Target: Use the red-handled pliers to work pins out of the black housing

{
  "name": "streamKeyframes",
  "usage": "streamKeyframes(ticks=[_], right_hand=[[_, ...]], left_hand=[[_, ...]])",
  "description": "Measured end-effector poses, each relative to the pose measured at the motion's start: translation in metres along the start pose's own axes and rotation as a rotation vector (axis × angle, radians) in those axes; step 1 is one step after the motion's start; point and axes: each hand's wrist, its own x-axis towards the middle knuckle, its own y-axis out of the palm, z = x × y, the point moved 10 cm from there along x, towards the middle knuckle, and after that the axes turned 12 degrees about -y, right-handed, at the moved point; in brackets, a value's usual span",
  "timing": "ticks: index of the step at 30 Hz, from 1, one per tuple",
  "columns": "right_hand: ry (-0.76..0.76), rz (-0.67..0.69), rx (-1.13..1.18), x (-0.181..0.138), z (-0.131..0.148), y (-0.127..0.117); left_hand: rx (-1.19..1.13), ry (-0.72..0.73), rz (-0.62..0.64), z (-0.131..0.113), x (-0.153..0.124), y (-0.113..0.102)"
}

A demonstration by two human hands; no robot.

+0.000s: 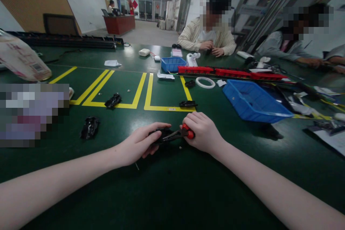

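Note:
My left hand (142, 139) is closed around a black plastic part (164, 133), thumb on top and fingers beneath. My right hand (201, 132) grips red-handled pliers (185, 132), whose dark jaws reach left onto the black part. How far the jaws close on it I cannot make out. Just below the pliers a tiny pale scrap (180, 147) lies on the green table. Similar black parts lie around: one (90, 128) left of my left hand, another (113, 100) on yellow tape, and a third (188, 104) beyond my right hand.
A blue bin (254, 100) stands at right, a smaller blue bin (173, 64) farther back. Behind them runs a red strip (229, 72). A white tape ring (205, 82) lies nearby. A plastic bottle (24, 57) is at left. People sit across the table.

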Motion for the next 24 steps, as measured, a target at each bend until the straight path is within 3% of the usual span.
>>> streamKeyframes(ticks=[12,17,24], right_hand=[[0.022,-0.026,0.025,-0.001,-0.003,-0.002],[0.074,-0.070,0.053,-0.004,-0.010,-0.006],[0.092,-0.083,0.079,-0.005,-0.013,-0.006]], left_hand=[[0.110,0.064,-0.048,-0.011,-0.004,-0.009],[0.339,0.100,-0.167,-0.014,0.001,-0.021],[0.678,0.277,-0.216,-0.029,-0.006,-0.007]])
